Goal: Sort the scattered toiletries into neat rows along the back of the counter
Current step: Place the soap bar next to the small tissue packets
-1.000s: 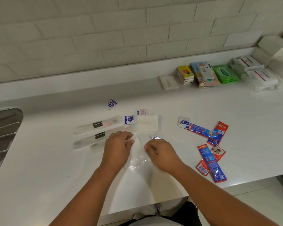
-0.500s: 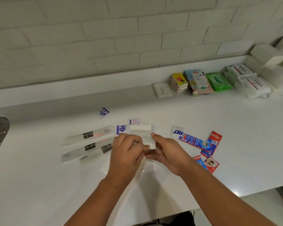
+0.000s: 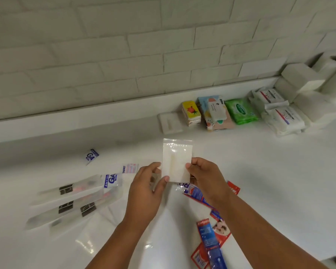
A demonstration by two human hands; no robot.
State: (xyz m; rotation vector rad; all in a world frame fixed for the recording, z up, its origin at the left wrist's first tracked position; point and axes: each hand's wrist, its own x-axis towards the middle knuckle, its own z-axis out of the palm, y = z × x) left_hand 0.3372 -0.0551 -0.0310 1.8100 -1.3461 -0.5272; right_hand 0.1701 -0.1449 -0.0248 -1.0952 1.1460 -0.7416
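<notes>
Pinching clear zip pouch (image 3: 176, 162) at its lower left edge with left hand (image 3: 144, 193), thumb across the front. Gripping the pouch's right edge with right hand (image 3: 206, 179), fingers curled behind. Holding it upright over the middle of the counter (image 3: 260, 171), white pad showing inside.

Noting toothbrush sleeves (image 3: 70, 190) lying overlapped toward the front left, blurred. Noting blue-and-white sachet (image 3: 91, 154) lying alone nearer the back edge, left of centre. Noting toothpaste sachets (image 3: 211, 241) lying at the front edge, partly under the right forearm.

Logging a row along the back edge toward the right corner: white soap bar (image 3: 170, 122), yellow packs (image 3: 191, 112), green wipes pack (image 3: 241, 110), white tissue packs (image 3: 285, 118), paper rolls (image 3: 332, 72) in the corner itself.
</notes>
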